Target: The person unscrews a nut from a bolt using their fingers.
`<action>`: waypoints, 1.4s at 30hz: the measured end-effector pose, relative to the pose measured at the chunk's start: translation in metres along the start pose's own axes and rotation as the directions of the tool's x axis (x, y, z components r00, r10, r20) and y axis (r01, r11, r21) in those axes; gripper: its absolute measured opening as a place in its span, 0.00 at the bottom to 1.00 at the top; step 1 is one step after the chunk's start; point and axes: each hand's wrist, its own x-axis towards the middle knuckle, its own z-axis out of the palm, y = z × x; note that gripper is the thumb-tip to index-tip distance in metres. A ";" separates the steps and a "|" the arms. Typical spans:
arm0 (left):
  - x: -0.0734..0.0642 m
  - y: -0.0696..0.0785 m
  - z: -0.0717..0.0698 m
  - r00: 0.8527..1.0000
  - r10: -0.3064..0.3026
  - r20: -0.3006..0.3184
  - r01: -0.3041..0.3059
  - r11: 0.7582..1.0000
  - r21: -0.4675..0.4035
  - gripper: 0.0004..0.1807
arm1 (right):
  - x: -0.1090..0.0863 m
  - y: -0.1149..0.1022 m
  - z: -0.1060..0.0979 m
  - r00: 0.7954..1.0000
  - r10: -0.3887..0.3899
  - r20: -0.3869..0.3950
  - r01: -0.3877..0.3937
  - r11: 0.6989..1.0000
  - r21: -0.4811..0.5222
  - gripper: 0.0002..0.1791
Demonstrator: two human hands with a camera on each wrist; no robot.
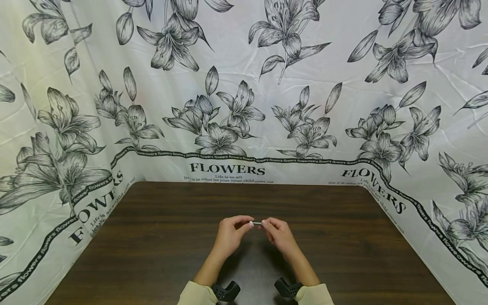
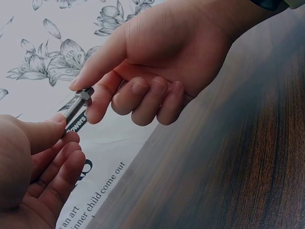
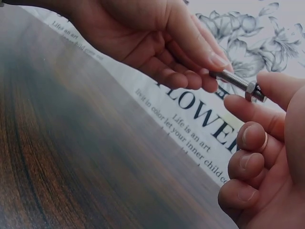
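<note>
A slim threaded metal bolt (image 3: 233, 80) with a hex nut (image 3: 251, 89) near one end is held level above the table, between the two hands. My left hand (image 1: 229, 234) pinches the bolt's other end between thumb and fingers, which hide that end. At the nut end, my right hand (image 1: 281, 236) has its thumb and index finger on either side of the nut. The left wrist view shows the nut (image 2: 85, 95) right at those fingertips, with the bolt's thread (image 2: 74, 110) bare between the hands. The right hand's other fingers (image 3: 246, 162) are curled in toward the palm.
The dark brown wooden table (image 1: 160, 228) spreads below and around both hands. A white curtain (image 1: 236, 127) printed with black flowers and lettering stands along its back and sides. Black camera mounts (image 1: 226, 291) sit at both wrists, by the pale sleeves (image 1: 197, 294).
</note>
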 end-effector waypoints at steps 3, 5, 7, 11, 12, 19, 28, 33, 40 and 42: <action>0.000 0.000 0.000 1.000 0.007 -0.002 -0.007 1.000 0.002 0.06 | 0.000 0.000 0.000 1.000 -0.006 -0.009 0.006 1.000 0.007 0.12; 0.000 0.000 0.000 1.000 0.011 -0.004 -0.011 1.000 0.001 0.07 | 0.000 0.000 0.000 1.000 -0.020 -0.012 0.020 1.000 0.013 0.11; 0.001 0.001 0.000 1.000 0.008 -0.007 -0.008 1.000 -0.002 0.06 | 0.000 0.001 0.000 0.999 -0.036 -0.014 0.036 0.999 0.015 0.10; 0.001 0.002 0.000 1.000 0.003 -0.007 -0.003 1.000 -0.004 0.06 | 0.000 0.001 0.000 0.999 -0.026 -0.023 0.027 0.999 0.041 0.11; 0.001 0.002 0.000 1.000 0.001 -0.006 -0.001 1.000 -0.003 0.06 | 0.000 0.001 0.000 1.000 -0.019 -0.025 0.020 0.999 0.049 0.12; 0.001 0.002 0.000 1.000 0.004 -0.011 -0.004 1.000 0.005 0.05 | -0.002 -0.001 0.001 0.999 -0.023 -0.034 0.025 0.997 0.072 0.10; 0.000 0.003 -0.001 1.000 -0.008 -0.015 0.008 1.000 -0.009 0.05 | -0.003 0.001 0.000 0.996 -0.088 -0.020 0.090 0.994 0.066 0.11; 0.000 0.003 -0.001 1.000 -0.013 -0.016 0.013 1.000 -0.009 0.05 | -0.002 0.002 0.000 0.993 -0.119 -0.016 0.119 0.991 0.065 0.11; 0.000 0.002 -0.001 1.000 -0.014 -0.010 0.014 1.000 -0.002 0.05 | 0.007 0.033 -0.004 0.985 -0.168 -0.035 0.170 0.982 0.080 0.11; 0.000 0.002 -0.001 1.000 -0.018 -0.008 0.018 1.000 -0.003 0.05 | 0.007 0.033 -0.004 0.984 -0.175 -0.032 0.177 0.980 0.086 0.11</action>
